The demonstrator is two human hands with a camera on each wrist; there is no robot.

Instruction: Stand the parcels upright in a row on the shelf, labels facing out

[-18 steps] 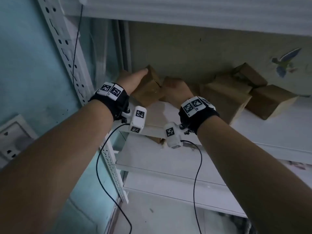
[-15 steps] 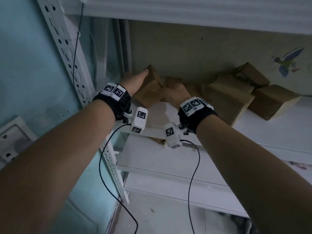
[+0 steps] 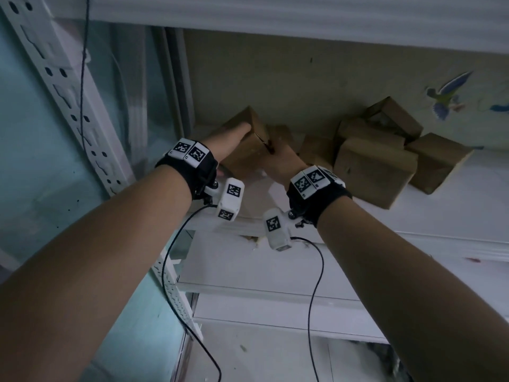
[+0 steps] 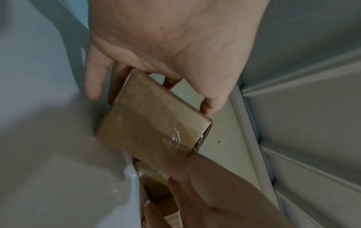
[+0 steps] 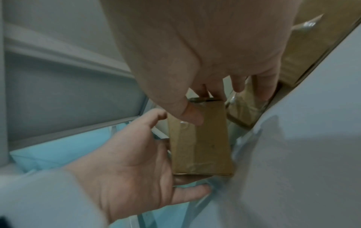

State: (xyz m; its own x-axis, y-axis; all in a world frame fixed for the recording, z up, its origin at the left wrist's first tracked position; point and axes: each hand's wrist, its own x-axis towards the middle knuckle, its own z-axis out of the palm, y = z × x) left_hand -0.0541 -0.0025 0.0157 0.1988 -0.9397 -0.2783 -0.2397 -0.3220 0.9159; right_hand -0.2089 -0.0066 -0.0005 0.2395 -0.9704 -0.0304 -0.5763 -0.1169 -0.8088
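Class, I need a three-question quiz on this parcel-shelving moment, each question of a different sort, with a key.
1. True or false: both hands are on the same parcel.
2. Multiple choice: where does that parcel sit? A) at the left end of the shelf B) on the floor C) on top of the pile.
3. Short answer: are the other parcels to the right standing in a neat row?

Key: 1 true: left hand and right hand both grip it. 2 A. 3 No, they lie jumbled and tilted.
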